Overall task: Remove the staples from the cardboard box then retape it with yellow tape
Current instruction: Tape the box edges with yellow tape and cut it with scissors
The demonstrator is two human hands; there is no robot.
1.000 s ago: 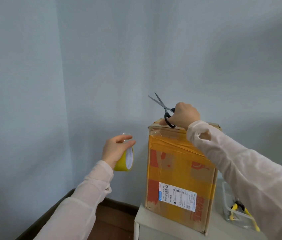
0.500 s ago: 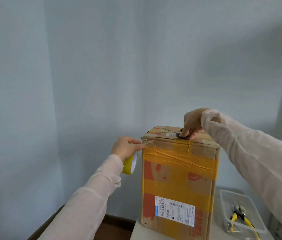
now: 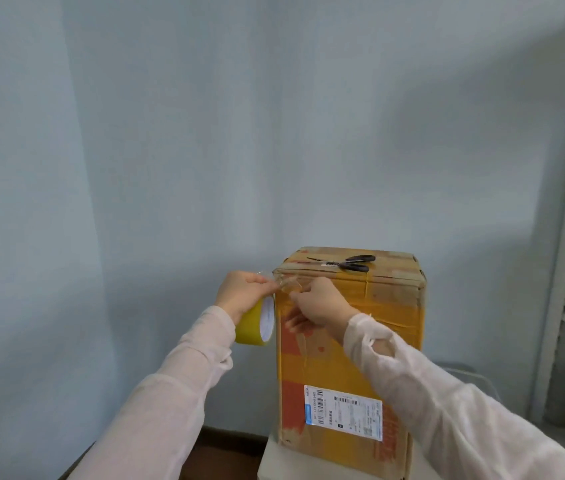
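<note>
Cardboard box (image 3: pixel 388 341) stands upright on a white surface (image 3: pixel 267 459), taped front with shipping label (image 3: pixel 343 412) facing camera, scissors (image 3: pixel 350 263) lying flat on its top. Left hand (image 3: pixel 243 294) grips the yellow tape roll (image 3: pixel 255 325) just beside the box's top-left corner, fingers curled round it. Right hand (image 3: pixel 319 303) at the same corner, fingertips pinching a translucent strip (image 3: pixel 286 283) against the front face.
</note>
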